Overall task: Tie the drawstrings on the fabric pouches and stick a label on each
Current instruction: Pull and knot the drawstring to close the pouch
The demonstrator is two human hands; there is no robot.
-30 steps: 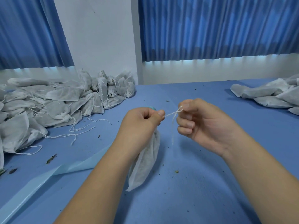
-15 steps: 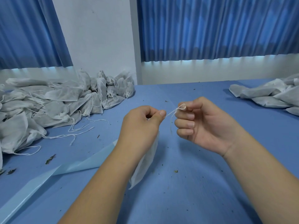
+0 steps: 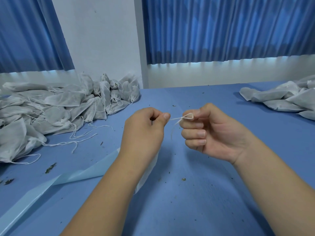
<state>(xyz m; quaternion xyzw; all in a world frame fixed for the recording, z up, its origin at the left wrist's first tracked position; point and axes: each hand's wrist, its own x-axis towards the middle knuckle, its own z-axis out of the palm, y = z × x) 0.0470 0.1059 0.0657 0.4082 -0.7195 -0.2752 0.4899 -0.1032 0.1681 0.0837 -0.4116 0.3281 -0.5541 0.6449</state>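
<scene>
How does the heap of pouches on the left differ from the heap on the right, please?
The left heap spreads wider; the right heap runs off the frame edge. Drawstrings trail from the left heap; none show plainly on the right heap. Both are white fabric pouches on the blue table.

The pouch (image 3: pixel 147 172) is thin matt white fabric, its drawstring (image 3: pixel 176 118) fine thread. The blue table cover (image 3: pixel 187 210) looks smooth and matt.
</scene>
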